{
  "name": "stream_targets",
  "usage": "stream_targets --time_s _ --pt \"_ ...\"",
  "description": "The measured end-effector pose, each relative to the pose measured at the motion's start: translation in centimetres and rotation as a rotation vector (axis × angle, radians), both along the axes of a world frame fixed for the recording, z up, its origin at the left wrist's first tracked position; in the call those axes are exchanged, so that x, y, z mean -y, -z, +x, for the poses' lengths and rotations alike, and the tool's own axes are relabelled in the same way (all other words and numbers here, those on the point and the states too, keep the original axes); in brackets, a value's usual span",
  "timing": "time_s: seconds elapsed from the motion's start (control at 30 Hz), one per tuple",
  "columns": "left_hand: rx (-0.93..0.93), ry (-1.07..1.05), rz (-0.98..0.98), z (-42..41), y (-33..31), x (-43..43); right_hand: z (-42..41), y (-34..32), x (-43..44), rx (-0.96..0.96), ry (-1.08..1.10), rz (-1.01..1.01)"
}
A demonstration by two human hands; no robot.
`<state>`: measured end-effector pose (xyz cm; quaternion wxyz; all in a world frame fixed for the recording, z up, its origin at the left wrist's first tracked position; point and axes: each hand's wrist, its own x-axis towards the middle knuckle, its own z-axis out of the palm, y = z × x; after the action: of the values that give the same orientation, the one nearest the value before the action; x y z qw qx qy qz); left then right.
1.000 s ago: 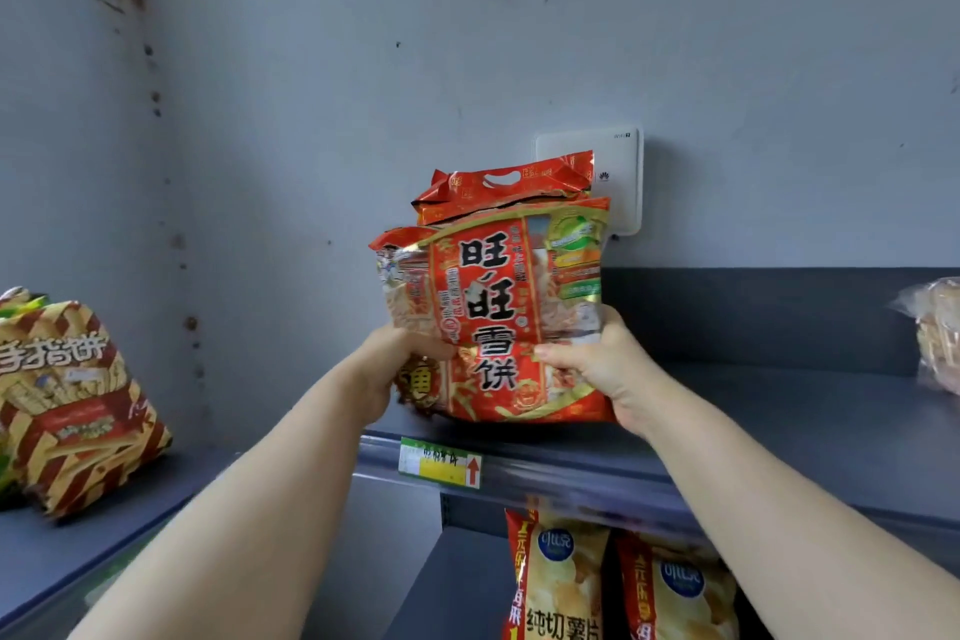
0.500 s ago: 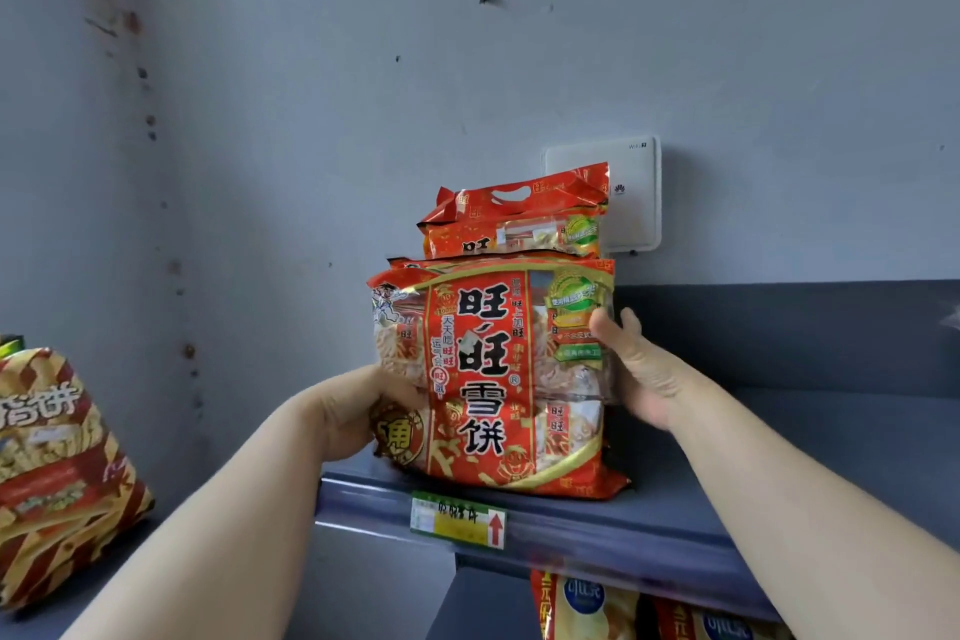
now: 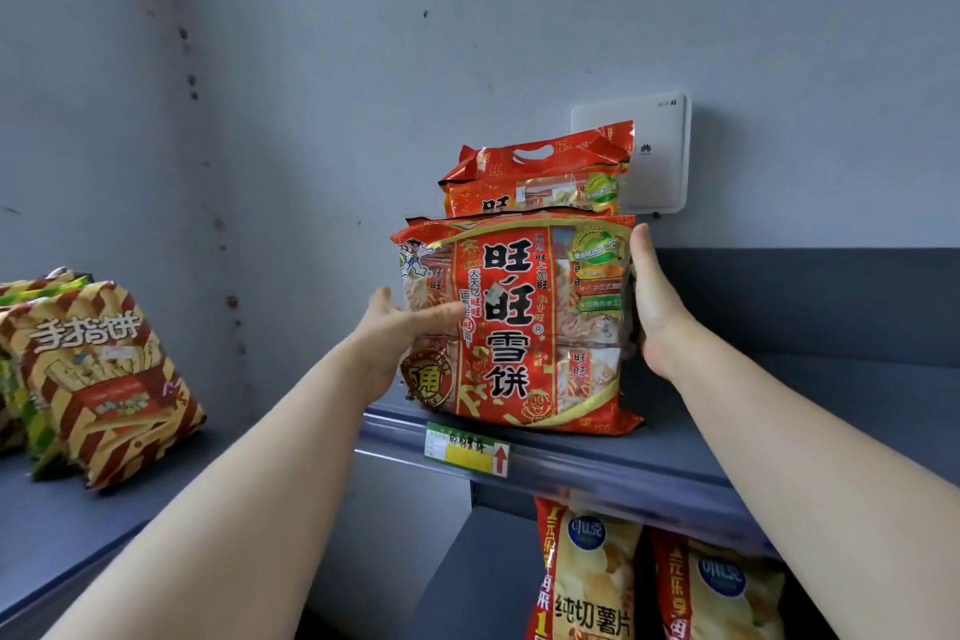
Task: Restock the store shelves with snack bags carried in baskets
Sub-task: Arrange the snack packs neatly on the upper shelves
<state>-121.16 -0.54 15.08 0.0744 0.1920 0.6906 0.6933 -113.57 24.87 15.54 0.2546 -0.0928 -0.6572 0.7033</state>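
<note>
A red rice-cracker bag (image 3: 519, 322) stands upright on the front edge of the grey shelf (image 3: 675, 463). Behind it stands a second red bag (image 3: 540, 177) with a carry handle, only its top showing. My left hand (image 3: 400, 333) rests against the front bag's left edge, with the thumb laid flat across its front and a finger pointing up. My right hand (image 3: 649, 301) presses flat against the bag's right side, fingers straight and upward. No basket is in view.
Striped yellow-and-red snack bags (image 3: 104, 379) lean on the side shelf at the left. Yellow chip bags (image 3: 597, 582) stand on the shelf below. A green-yellow price tag (image 3: 467, 447) hangs on the shelf rail. A white router (image 3: 660, 151) is on the wall behind.
The front bag came down from my grip and now stands on the shelf in front of the second bag. Both hands have loosened and lie flat against its sides.
</note>
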Motion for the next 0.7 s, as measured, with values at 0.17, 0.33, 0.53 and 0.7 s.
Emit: stream_targets --time_s 0.17,0.33,0.53,0.7 --pt "-0.590 -0.548 -0.179 3.4 -1.8 -1.7 1.3 0.1 1.1 -0.004 0.016 0.062" --pt "-1.191 -0.459 -0.515 6.3 -4.3 -5.9 2.2 0.2 0.8 -0.041 0.064 0.163" --pt "-1.117 -0.411 -0.907 6.0 -5.9 -10.1 1.9 -1.4 -1.6 -0.107 0.286 0.465" --pt "-1.037 -0.396 -0.975 4.7 -8.4 -12.1 0.1 -3.6 -4.9 -0.055 0.352 0.440"
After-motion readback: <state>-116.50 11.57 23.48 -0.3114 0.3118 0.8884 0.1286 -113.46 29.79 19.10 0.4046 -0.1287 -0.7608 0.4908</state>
